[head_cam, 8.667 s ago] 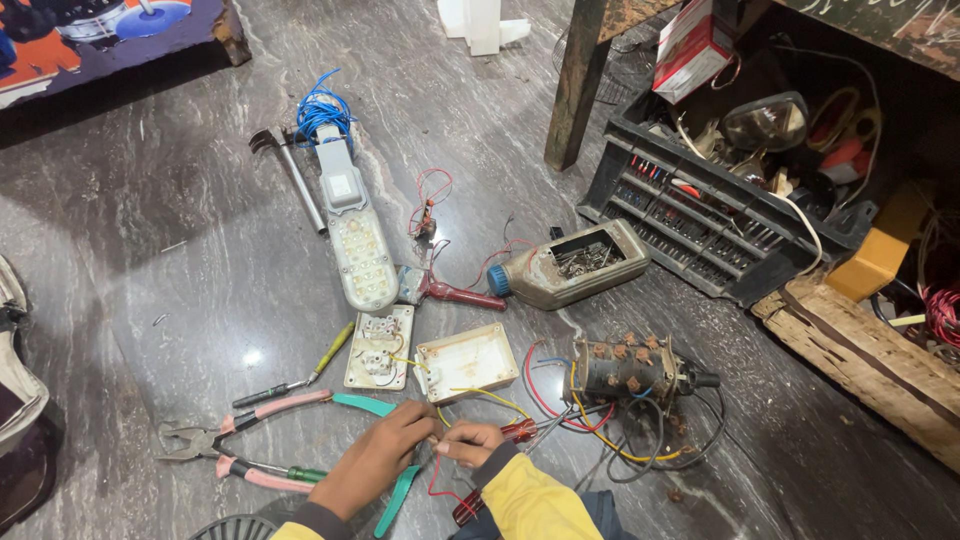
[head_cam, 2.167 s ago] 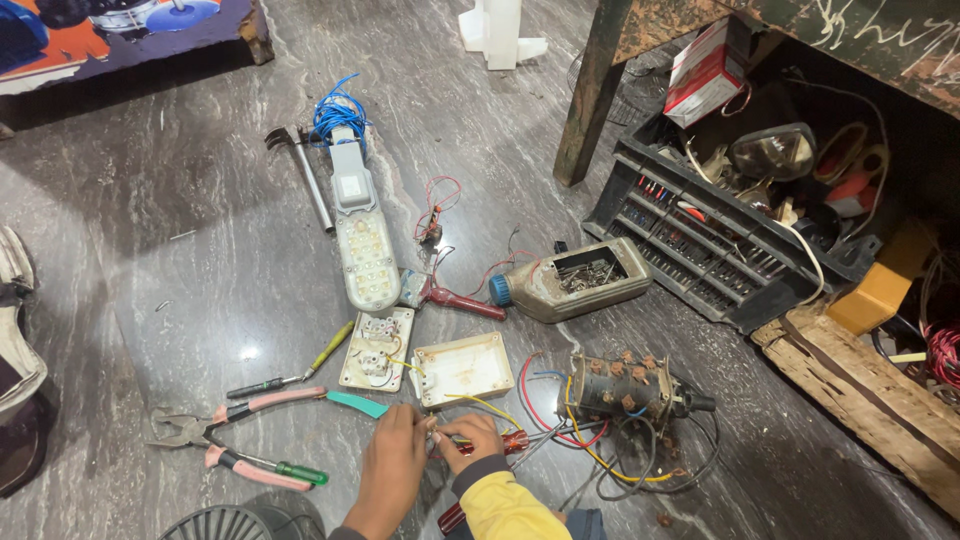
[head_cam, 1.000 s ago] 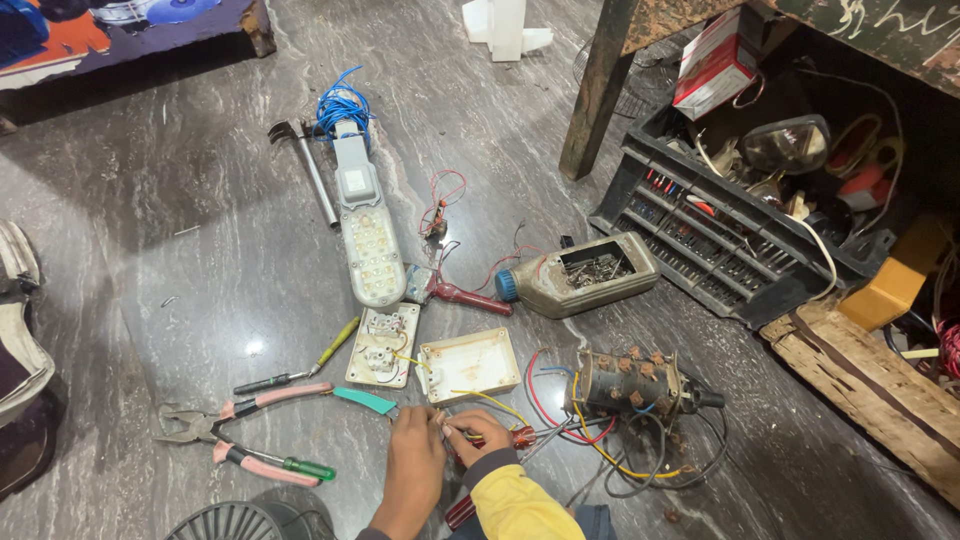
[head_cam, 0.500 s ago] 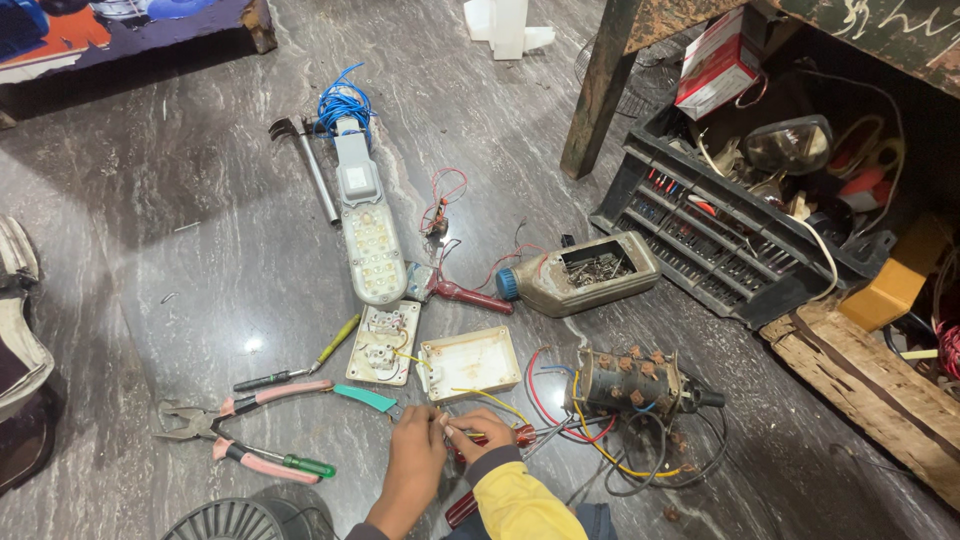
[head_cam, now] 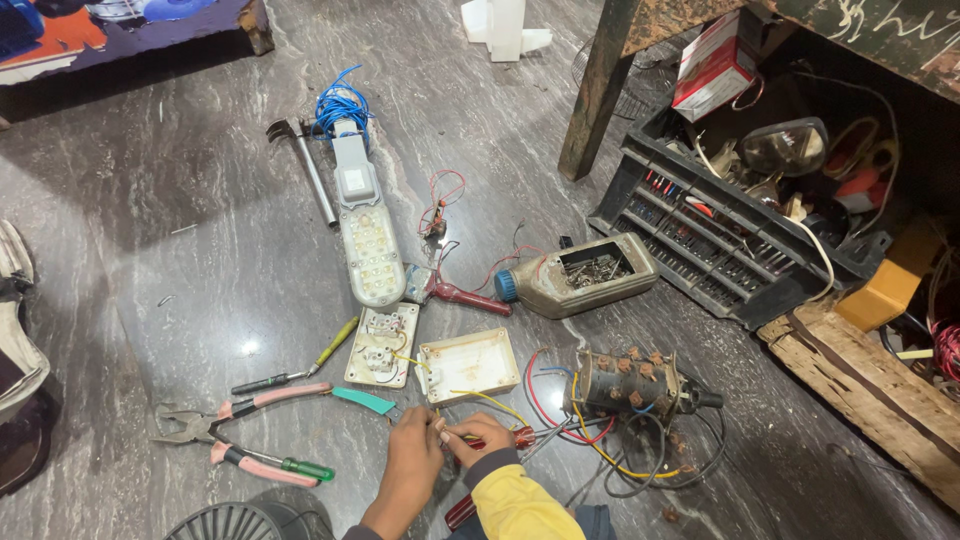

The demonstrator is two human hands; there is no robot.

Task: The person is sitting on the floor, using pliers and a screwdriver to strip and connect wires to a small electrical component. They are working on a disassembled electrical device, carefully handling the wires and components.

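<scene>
Left hand and right hand meeting fingertip to fingertip, pinched narrow on a yellow wire on the floor, just below the cream switch box. Pliers lying apart, leftward.

floor: glossy veined stone | crate: rough wood | switch box: matt plastic

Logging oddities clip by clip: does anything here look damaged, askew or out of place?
Yes. The plastic jug lies on its side with a window cut in its wall, holding small metal parts. The switch plate lies open, its wiring exposed. Both hands, left hand and right hand, pinch thin wires beside the white box.
</scene>
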